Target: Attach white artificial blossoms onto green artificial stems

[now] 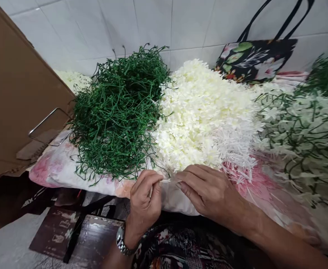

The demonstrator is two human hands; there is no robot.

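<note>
My left hand (145,194), with a metal watch (121,240) on its wrist, is closed in a pinch on a thin white stem (166,181). The stem points toward my right hand (208,188), whose thumb and fingers are drawn together; what lies between those fingertips is hidden. Just beyond both hands lies a heap of cream-white artificial flowers (194,108), with bare white plastic stems (236,149) along its right side. Left of the flowers, a tangled pile of green plastic stems (119,112) rests on the floral cloth (52,168).
A cardboard box (21,93) stands at the left, with a bent metal wire frame (44,123) beside it. White flowers on green stems (315,130) spread at the right. A floral handbag (256,59) leans against the tiled wall (152,26). A brown stool (93,239) is below left.
</note>
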